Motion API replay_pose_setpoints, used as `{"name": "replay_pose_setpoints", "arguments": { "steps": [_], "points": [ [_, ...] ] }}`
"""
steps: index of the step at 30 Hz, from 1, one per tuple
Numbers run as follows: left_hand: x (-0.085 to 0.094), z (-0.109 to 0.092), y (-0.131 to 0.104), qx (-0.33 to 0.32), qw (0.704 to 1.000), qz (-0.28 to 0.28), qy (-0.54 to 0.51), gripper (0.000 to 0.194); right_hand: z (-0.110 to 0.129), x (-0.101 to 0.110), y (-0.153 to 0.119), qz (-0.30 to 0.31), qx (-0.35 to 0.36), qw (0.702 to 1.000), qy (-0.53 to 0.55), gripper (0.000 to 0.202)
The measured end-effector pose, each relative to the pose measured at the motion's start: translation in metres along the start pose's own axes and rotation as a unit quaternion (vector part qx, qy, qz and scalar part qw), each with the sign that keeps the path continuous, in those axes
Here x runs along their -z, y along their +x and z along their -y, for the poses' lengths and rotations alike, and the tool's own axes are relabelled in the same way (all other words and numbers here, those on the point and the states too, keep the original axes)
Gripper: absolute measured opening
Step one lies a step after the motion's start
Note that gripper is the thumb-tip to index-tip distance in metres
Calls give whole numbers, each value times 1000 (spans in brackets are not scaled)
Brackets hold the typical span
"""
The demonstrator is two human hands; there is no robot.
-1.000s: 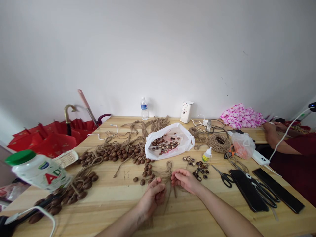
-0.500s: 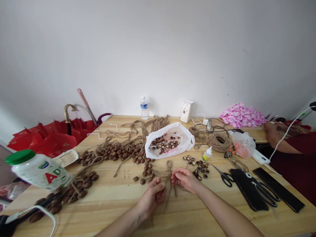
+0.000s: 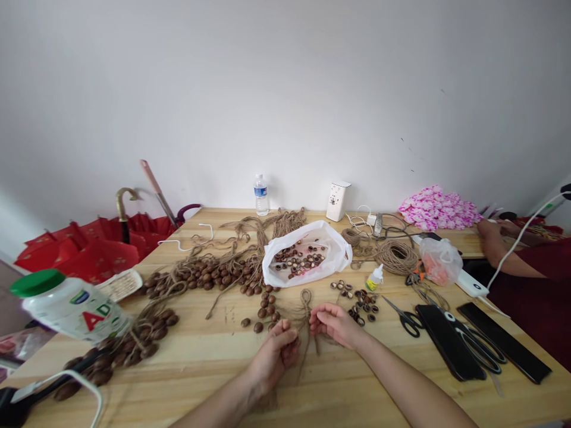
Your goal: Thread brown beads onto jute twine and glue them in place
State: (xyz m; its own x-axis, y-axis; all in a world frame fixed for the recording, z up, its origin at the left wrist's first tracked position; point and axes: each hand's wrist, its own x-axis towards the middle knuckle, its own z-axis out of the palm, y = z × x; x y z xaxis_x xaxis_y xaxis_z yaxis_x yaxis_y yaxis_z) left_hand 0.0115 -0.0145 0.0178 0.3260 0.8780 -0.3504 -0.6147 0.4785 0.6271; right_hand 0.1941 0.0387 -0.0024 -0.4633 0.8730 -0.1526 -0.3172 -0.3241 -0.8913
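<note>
A bunch of brown twine (image 3: 306, 300) with a loop at its top lies on the table between my hands, its loose strands spreading below. My left hand (image 3: 277, 352) is closed just left of it, thumb pressed on the fingers; a thin strand runs toward this pinch. On the other side, my right hand (image 3: 332, 324) has its curled fingertips closed on the twine below the loop. Several round brown nuts (image 3: 266, 306) lie beyond my left hand. Opened nut shells (image 3: 363, 304) are scattered beyond my right hand. What sits inside the left fingers is mostly hidden.
A white plastic bag (image 3: 307, 276) of shells stands ahead. Nuts on twine (image 3: 209, 273) spread leftward, near a white bottle (image 3: 75, 306). Rightward are a glue bottle (image 3: 373, 278), scissors (image 3: 405, 318), a twine coil (image 3: 397, 257) and black phone-like slabs (image 3: 448, 342). Another person's arm (image 3: 493, 246) rests far right.
</note>
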Motion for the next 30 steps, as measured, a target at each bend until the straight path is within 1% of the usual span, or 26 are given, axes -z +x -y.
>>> {"name": "replay_pose_setpoints", "arguments": {
  "steps": [20,30],
  "points": [
    [6,3,3,-4,1000,3,11,41,0,0,0,6,1,1000,2,26],
    [12,2,8,0,999,46,20,41,-1,1,0,6,2,1000,4,27]
  ]
}}
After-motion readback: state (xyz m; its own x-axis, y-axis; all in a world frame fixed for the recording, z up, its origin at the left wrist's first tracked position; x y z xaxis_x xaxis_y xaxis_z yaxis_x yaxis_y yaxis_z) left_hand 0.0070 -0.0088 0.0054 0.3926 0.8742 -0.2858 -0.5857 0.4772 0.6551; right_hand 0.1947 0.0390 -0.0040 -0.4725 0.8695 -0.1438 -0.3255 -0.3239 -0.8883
